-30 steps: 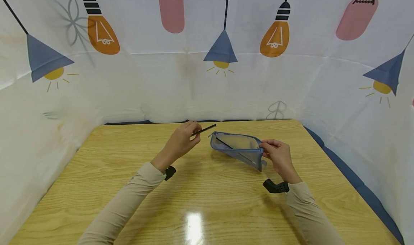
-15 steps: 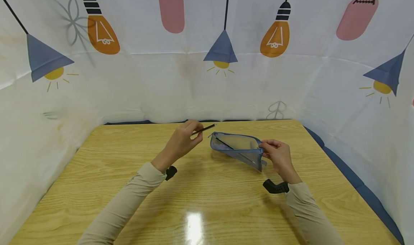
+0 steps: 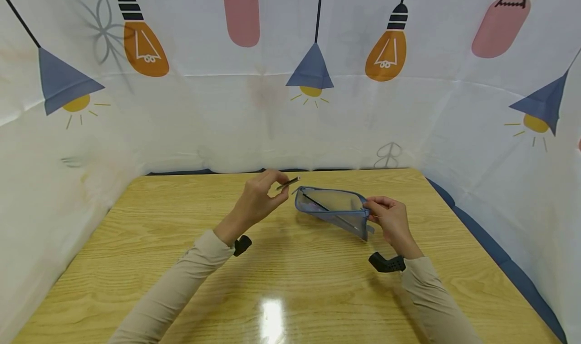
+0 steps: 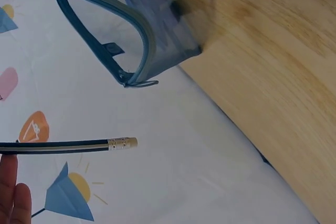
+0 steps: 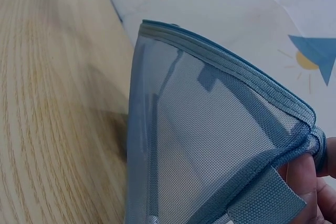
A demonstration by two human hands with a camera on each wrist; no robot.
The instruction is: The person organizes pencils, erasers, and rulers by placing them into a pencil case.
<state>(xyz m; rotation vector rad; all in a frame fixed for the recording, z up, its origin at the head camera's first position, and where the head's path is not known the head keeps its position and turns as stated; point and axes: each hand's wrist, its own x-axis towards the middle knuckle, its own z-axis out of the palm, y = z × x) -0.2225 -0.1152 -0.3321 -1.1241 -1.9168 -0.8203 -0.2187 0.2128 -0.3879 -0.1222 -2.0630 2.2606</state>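
Observation:
My left hand (image 3: 255,203) pinches a dark striped pencil (image 3: 288,183) between thumb and fingers, above the table and just left of the pencil case. In the left wrist view the pencil's metal band and eraser (image 4: 123,143) point towards the right, apart from the case. My right hand (image 3: 394,225) grips the right end of a blue mesh pencil case (image 3: 345,219), near the zip. The case's zip is undone and its mouth gapes. Inside it lies a thin dark stick (image 3: 315,201). A fabric tab (image 5: 268,198) sticks out near my right fingers.
The case stands on a wood-grain table (image 3: 308,293). A white cloth (image 3: 218,117) printed with lamps and bulbs hangs behind it and at both sides. A black camera mount (image 3: 386,262) sits on my right wrist, another (image 3: 242,245) on my left.
My left hand has shifted slightly right towards the case. The pencil has turned in its fingers and looks shorter in the head view. My right hand and the case have stayed put.

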